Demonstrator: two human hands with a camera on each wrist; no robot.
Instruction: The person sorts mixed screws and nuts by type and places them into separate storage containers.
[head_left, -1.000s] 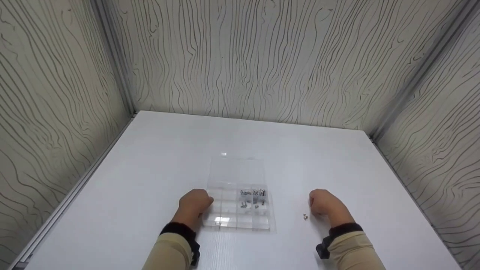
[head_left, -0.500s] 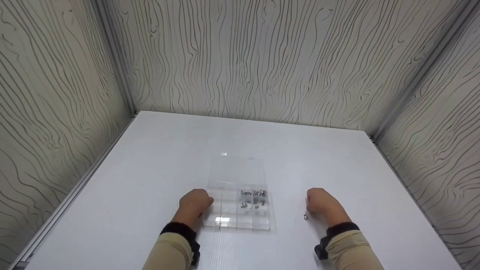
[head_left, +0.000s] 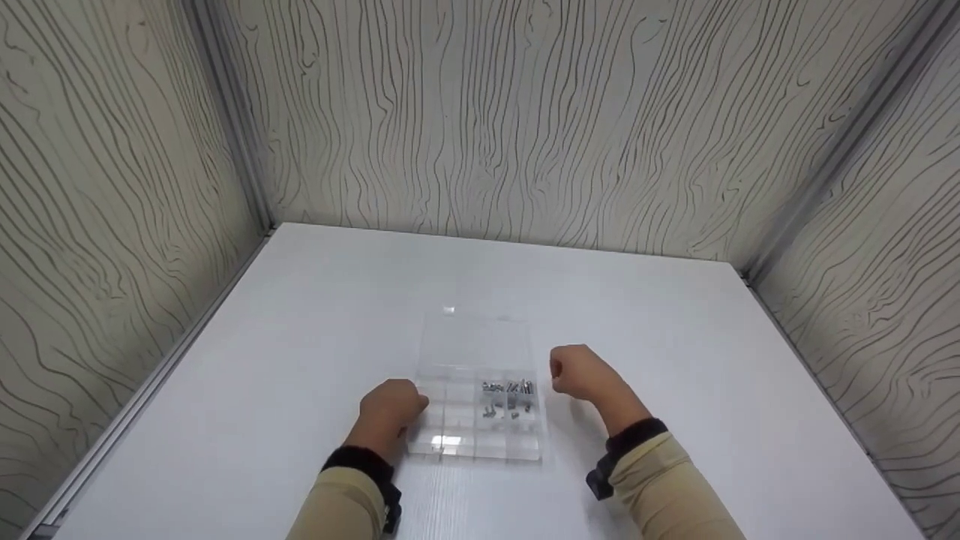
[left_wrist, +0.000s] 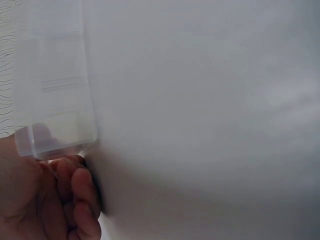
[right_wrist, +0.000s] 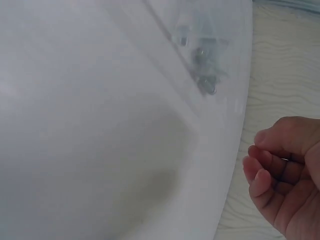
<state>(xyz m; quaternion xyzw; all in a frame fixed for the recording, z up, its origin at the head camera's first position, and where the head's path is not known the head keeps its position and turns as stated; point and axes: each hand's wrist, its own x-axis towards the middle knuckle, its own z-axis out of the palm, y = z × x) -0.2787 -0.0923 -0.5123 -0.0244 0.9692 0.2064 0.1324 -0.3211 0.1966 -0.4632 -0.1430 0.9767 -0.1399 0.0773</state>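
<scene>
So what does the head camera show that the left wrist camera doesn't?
Only the head view shows the right hand with curled fingers just right of the clear organizer box, the small metal parts in its compartments, the open lid and the wood-grain walls. Only the left wrist view shows the left hand's fingertips curled against the box's corner. Both show the left hand, the box and the white table.
</scene>
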